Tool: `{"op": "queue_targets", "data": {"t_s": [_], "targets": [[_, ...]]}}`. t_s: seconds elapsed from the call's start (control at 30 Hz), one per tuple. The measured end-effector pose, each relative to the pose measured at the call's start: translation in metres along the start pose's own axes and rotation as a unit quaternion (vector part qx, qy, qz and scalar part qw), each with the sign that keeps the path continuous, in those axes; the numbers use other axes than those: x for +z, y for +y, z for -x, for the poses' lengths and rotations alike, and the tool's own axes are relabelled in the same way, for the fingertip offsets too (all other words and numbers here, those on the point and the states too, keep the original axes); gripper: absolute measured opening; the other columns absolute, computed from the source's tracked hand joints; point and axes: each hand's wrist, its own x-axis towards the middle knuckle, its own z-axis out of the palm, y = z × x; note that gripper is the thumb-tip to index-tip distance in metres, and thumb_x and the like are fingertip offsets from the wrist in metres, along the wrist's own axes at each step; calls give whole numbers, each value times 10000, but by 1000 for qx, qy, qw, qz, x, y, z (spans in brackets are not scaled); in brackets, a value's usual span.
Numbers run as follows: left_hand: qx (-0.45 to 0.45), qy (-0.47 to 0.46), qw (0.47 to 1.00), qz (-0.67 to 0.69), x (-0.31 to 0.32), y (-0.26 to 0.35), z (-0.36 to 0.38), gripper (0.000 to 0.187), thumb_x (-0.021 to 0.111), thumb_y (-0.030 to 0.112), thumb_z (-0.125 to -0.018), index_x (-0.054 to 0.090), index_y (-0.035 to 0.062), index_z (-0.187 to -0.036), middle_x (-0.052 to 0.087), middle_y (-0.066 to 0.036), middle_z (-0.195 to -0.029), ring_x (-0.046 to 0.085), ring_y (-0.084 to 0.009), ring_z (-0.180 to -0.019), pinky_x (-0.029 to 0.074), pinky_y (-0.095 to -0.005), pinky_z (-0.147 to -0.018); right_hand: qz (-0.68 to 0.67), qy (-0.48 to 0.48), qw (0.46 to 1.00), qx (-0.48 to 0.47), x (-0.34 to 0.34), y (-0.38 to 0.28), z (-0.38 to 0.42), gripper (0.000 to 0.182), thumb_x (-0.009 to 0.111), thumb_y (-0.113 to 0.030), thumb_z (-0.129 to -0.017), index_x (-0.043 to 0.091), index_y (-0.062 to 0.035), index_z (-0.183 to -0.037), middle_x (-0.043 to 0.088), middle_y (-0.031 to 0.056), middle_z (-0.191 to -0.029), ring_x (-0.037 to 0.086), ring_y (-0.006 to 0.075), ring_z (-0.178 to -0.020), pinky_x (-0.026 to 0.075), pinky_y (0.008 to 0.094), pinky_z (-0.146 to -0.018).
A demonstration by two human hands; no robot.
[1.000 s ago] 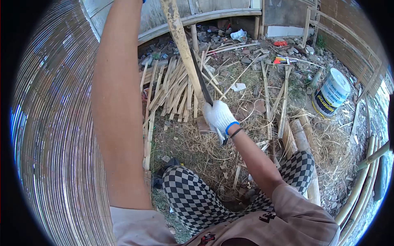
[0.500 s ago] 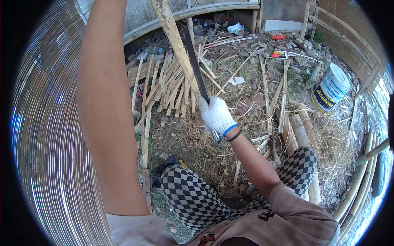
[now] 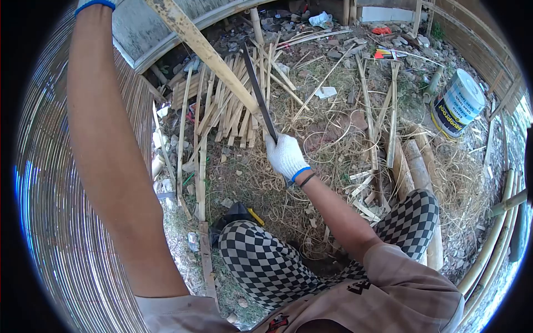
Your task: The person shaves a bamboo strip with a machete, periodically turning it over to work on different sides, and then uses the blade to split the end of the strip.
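Observation:
My right hand [image 3: 287,157], in a white knitted glove with a blue cuff, is closed around the handle of a long dark blade [image 3: 256,89] that points up and away. A long, flat bamboo strip [image 3: 208,54] with a speckled surface slants down from the top edge, its lower end beside the blade. My left arm reaches up at the left. Only the blue cuff and a bit of the white glove of my left hand [image 3: 95,4] show at the top edge; its fingers are out of frame.
Split bamboo pieces [image 3: 236,105] lie piled on the ground beyond my right hand. A paint bucket [image 3: 458,104] stands at the right, near thick bamboo poles [image 3: 417,162]. Curled shavings [image 3: 461,188] cover the ground. A slatted screen [image 3: 83,183] rises at the left.
My left arm has swung left and up, and the bamboo strip has tilted further left. The strip's lower end has shifted up-left, away from my right hand. The view has shifted slightly.

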Motion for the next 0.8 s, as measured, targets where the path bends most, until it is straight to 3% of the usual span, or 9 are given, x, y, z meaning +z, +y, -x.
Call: {"op": "queue_targets", "data": {"t_s": [0.13, 0.27, 0.3, 0.4, 0.43, 0.57, 0.7, 0.77, 0.8], "targets": [[62, 135, 982, -117, 46, -12, 37, 401, 635, 469, -1014, 434, 193, -804, 316, 94, -607, 310, -54, -435, 249, -237, -391, -1, -165, 964, 208, 38, 29, 4, 416, 540, -337, -1003, 708, 42, -979, 691, 309, -787, 711, 464, -835, 589, 509, -753], [-2, 87, 995, -55, 24, 10, 46, 413, 562, 511, -1026, 469, 172, -809, 369, 56, -597, 337, -92, -428, 291, -263, -371, -73, -200, 952, 218, -28, -29, -11, 434, 548, -344, -984, 735, 38, -900, 690, 300, -750, 729, 436, -776, 604, 500, -734], [-5, 96, 993, -67, 21, 15, 40, 490, 501, 579, -1025, 470, 160, -772, 359, 49, -579, 317, -102, -418, 277, -274, -349, 37, -88, 993, 62, -17, -24, -5, 432, 541, -330, -981, 733, 44, -881, 690, 292, -724, 732, 419, -735, 611, 497, -700], [-15, 205, 964, -167, 10, 20, 30, 568, 428, 678, -1013, 427, 202, -703, 248, 65, -546, 209, -91, -410, 179, -285, -334, 75, -138, 979, 130, 23, 16, -2, 430, 546, -321, -975, 724, 61, -894, 694, 302, -751, 732, 426, -764, 608, 498, -720], [10, 204, 958, -199, -13, 26, 20, 514, 440, 653, -1011, 447, 188, -791, 296, 32, -651, 256, -120, -523, 218, -297, -426, -16, -217, 945, 243, 25, 25, -10, 443, 546, -322, -976, 726, 75, -901, 693, 322, -795, 724, 449, -815, 600, 499, -769], [58, 148, 918, -364, -134, 66, -13, 440, 489, 552, -1005, 529, 134, -1140, 488, -100, -1070, 445, -236, -976, 371, -347, -796, 29, -231, 959, 162, 2, 2, -9, 443, 509, -300, -991, 724, 70, -880, 694, 330, -837, 720, 456, -849, 591, 496, -807], [105, 91, 771, -622, -224, 105, -36, 557, 517, 448, -1012, 575, 63, -1410, 625, -206, -1393, 595, -315, -1308, 503, -376, -1055, 96, -175, 970, 139, 40, 56, 12, 396, 528, -284, -990, 752, 31, -905, 718, 287, -850, 730, 435, -837, 600, 503, -741], [-14, 21, 937, -348, -199, 99, -26, 482, 414, 327, -1046, 563, -65, -1285, 640, -213, -1197, 627, -313, -1044, 553, -388, -918, 83, -275, 937, 196, 63, 106, 6, 406, 542, -308, -984, 759, 30, -926, 728, 277, -843, 739, 421, -836, 612, 498, -739], [-87, -134, 981, -111, -171, 88, -12, 468, 363, 266, -1063, 557, -128, -1223, 648, -217, -1099, 643, -312, -912, 578, -393, -850, 56, -282, 933, 215, 54, 101, 2, 423, 539, -328, -987, 760, 30, -942, 727, 281, -839, 739, 423, -839, 613, 498, -746]]}}
